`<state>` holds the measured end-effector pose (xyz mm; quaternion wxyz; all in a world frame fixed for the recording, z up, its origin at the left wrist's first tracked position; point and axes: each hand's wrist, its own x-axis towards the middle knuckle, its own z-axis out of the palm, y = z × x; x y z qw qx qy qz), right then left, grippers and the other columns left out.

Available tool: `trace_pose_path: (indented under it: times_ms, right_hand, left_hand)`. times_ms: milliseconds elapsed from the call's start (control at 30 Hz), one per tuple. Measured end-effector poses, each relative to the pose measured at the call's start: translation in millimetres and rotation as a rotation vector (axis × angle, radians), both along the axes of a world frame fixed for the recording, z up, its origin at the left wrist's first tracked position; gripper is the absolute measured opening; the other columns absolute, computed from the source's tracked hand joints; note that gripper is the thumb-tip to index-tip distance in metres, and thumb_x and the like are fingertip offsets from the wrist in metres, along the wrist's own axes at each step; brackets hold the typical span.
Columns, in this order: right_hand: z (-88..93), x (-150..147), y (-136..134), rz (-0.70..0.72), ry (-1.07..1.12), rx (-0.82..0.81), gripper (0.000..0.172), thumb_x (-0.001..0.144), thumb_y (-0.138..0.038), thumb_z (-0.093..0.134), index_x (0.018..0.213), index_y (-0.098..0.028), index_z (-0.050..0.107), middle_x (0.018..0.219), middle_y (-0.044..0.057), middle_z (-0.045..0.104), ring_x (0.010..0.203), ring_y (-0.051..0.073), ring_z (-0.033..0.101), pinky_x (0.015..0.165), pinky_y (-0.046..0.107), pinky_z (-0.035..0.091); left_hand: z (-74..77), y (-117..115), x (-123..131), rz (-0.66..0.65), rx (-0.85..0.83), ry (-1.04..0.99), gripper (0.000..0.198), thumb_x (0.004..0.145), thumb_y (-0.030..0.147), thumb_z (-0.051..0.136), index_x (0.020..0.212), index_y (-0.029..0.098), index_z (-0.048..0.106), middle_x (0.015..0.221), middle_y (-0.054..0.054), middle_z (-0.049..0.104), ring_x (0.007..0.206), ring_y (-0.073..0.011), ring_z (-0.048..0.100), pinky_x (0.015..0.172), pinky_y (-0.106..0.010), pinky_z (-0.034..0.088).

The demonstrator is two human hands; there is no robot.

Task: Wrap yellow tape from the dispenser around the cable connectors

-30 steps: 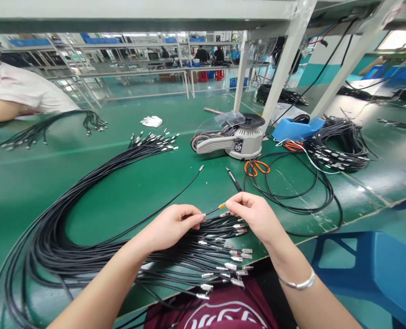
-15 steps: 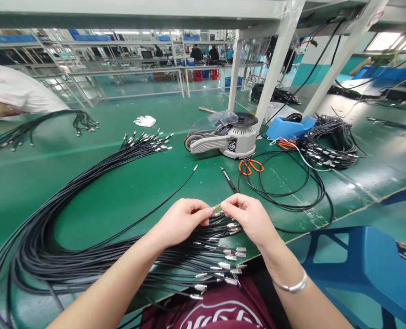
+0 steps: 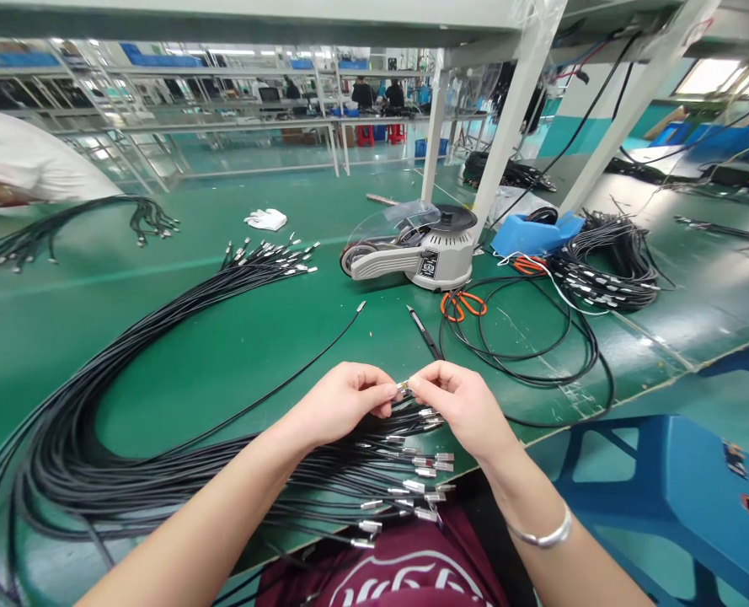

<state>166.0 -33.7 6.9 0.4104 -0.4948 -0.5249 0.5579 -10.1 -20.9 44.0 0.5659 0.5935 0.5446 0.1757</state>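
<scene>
Thumb and fingers of my left hand [image 3: 356, 400] pinch the metal connector [image 3: 402, 388] at the end of a black cable. My right hand [image 3: 453, 394] is closed from the other side, its fingertips on a small amber strip that looks like tape against the connector. The fingertips partly cover both. Below my hands lies a large bundle of black cables [image 3: 178, 485], curving round to the left, with silver connectors at its ends. One single cable [image 3: 304, 367] stretches apart from the bundle. A utility knife [image 3: 423, 331] lies just beyond my right hand.
A grey tape dispenser [image 3: 438, 260] stands at the back, by the shelf post [image 3: 506, 126]. Orange-handled scissors [image 3: 462, 305] lie among looped black cable. A blue holder [image 3: 535, 234], coiled cables [image 3: 620, 265] and a white glove [image 3: 266, 219] are around. Another person's sleeve [image 3: 33, 160] shows left.
My hands have drawn slightly closer together at the connector. Less of the amber strip shows between the fingertips now. The view has shifted a little.
</scene>
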Motion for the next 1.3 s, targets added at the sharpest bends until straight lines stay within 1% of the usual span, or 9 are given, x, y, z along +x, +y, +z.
trace_pose_path:
  times_ms: [133,267,467,633,833,1033,1100,1167,1300]
  right_hand:
    - [2.3,4,-1,0.024,-0.019,0.028,0.024,0.075,-0.037,0.064,0.073,-0.013,0.062,0.070,0.003,0.061,0.066,0.014,0.052,0.063,0.025,0.041]
    - [1.3,6,-3,0.033,-0.030,0.056,0.023,0.076,-0.036,0.063,0.074,-0.014,0.062,0.070,0.003,0.061,0.066,0.014,0.053,0.062,0.025,0.041]
    - [0.6,6,-6,0.050,-0.045,0.054,0.020,0.076,-0.033,0.063,0.073,-0.013,0.062,0.070,0.003,0.061,0.067,0.014,0.053,0.064,0.026,0.041]
    - [-7.2,6,-5,0.051,-0.066,0.075,0.020,0.077,-0.033,0.061,0.074,-0.014,0.062,0.071,0.003,0.061,0.068,0.013,0.053,0.065,0.025,0.042]
    - [-6.9,19,6,0.176,-0.044,0.000,0.023,0.079,-0.036,0.061,0.079,-0.013,0.064,0.072,0.003,0.061,0.067,0.012,0.052,0.064,0.024,0.042]
    - [-7.4,17,8,0.163,-0.067,0.010,0.024,0.078,-0.036,0.061,0.079,-0.012,0.063,0.072,0.003,0.060,0.068,0.012,0.052,0.065,0.024,0.042]
    - [-8.9,14,6,0.166,-0.086,0.015,0.024,0.079,-0.036,0.060,0.079,-0.012,0.062,0.074,0.003,0.060,0.068,0.012,0.052,0.065,0.023,0.043]
    - [-9.9,12,4,0.168,-0.107,0.039,0.023,0.080,-0.036,0.059,0.080,-0.013,0.061,0.075,0.003,0.061,0.069,0.012,0.053,0.065,0.024,0.043]
    - [-13.3,9,-1,0.149,-0.144,0.081,0.022,0.081,-0.034,0.057,0.082,-0.013,0.062,0.078,0.004,0.062,0.072,0.014,0.055,0.068,0.025,0.044]
  left_hand:
    - [5.5,-4,5,-0.039,0.151,0.214,0.033,0.077,0.043,0.046,0.067,0.014,0.060,0.063,0.002,0.058,0.060,-0.0048,0.045,0.060,-0.016,0.034]
    - [4.6,-6,9,-0.037,0.198,0.311,0.033,0.078,0.043,0.045,0.070,0.016,0.063,0.065,0.003,0.060,0.062,-0.0059,0.049,0.060,-0.017,0.033]
    - [-1.7,-8,13,-0.076,0.244,0.319,0.033,0.079,0.040,0.043,0.073,0.018,0.066,0.063,0.002,0.060,0.060,-0.0056,0.048,0.059,-0.017,0.031]
    - [-2.2,-8,16,-0.067,0.281,0.350,0.031,0.078,0.037,0.044,0.071,0.017,0.065,0.064,0.001,0.060,0.058,-0.0053,0.045,0.058,-0.018,0.030]
    - [-0.2,-7,15,-0.055,0.180,0.263,0.034,0.079,0.043,0.042,0.075,0.017,0.063,0.063,0.003,0.055,0.057,-0.0047,0.043,0.055,-0.016,0.030]
    - [3.4,-9,12,-0.105,0.170,0.268,0.036,0.082,0.044,0.037,0.085,0.019,0.063,0.066,0.003,0.055,0.059,-0.0049,0.044,0.057,-0.015,0.031]
    - [1.8,-9,11,-0.144,0.183,0.279,0.038,0.083,0.044,0.034,0.083,0.019,0.063,0.067,0.003,0.055,0.061,-0.0050,0.044,0.058,-0.015,0.031]
    - [-2.1,-10,10,-0.167,0.226,0.299,0.038,0.084,0.042,0.033,0.076,0.017,0.060,0.069,0.002,0.055,0.063,-0.0051,0.044,0.060,-0.016,0.030]
    - [-14.3,-13,15,-0.141,0.318,0.372,0.035,0.084,0.037,0.034,0.065,0.014,0.053,0.067,0.002,0.053,0.065,-0.0049,0.042,0.064,-0.018,0.028]
